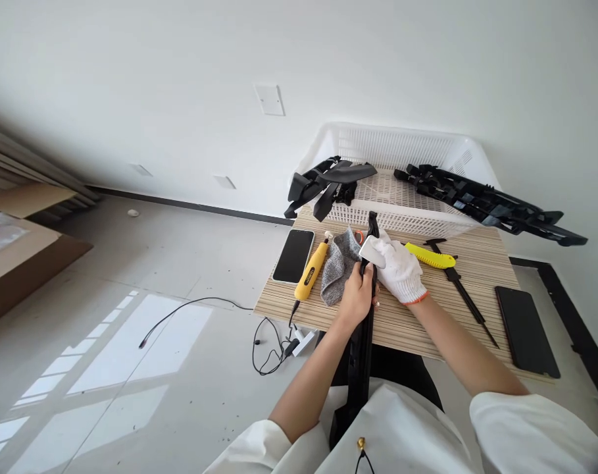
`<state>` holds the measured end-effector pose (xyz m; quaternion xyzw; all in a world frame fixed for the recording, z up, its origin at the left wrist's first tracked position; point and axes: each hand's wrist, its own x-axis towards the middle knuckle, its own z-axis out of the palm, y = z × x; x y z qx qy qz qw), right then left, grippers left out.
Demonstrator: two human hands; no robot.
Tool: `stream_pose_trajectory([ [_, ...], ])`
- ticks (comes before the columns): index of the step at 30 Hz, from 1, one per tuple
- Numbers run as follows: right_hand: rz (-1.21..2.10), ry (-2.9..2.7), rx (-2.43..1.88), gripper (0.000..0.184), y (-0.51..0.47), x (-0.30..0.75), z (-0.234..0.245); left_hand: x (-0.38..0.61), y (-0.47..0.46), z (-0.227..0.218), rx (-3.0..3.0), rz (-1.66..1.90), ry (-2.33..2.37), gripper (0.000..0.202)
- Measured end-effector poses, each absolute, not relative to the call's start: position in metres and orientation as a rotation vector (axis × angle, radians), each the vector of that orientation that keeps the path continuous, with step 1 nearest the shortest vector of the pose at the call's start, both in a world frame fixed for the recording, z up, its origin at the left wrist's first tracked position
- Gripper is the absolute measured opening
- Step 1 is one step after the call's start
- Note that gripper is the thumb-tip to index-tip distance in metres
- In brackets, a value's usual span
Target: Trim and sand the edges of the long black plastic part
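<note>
My left hand (356,294), bare, is closed around a long black plastic part (360,349) that runs from my lap up over the table edge. A white knitted glove with an orange cuff covers my right hand (400,266). Its fingers are closed on a small flat white piece (372,251), pressed against the black part just above my left hand. What kind of piece this is, I cannot make out. Left of my hands lie a grey cloth (339,268) and a yellow corded rotary tool (311,271). To the right is a yellow-handled cutter knife (431,256).
A white plastic basket (417,220) stands at the table's back, with black plastic parts (486,197) jutting past its rim. Black calipers (464,293) and two phones, one left (293,255) and one right (527,331), lie on the wooden table (402,329). Cables (269,362) hang at the left.
</note>
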<state>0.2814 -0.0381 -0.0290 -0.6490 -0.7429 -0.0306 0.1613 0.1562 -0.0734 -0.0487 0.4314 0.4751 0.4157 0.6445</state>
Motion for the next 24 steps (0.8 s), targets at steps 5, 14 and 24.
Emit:
stream_pose_trajectory([
  [5, 0.013, -2.109, -1.771, 0.041, -0.035, 0.285, -0.027, 0.157, -0.072, -0.050, 0.947, 0.931, 1.095, 0.037],
  [14, 0.132, -2.082, -1.674, 0.050, -0.031, 0.294, -0.039, 0.157, -0.073, -0.049, 0.888, 0.936, 1.091, 0.026],
  [24, 0.175, -2.099, -1.622, 0.047, -0.036, 0.295, -0.044, 0.158, -0.073, -0.042, 0.866, 0.917, 1.110, 0.018],
])
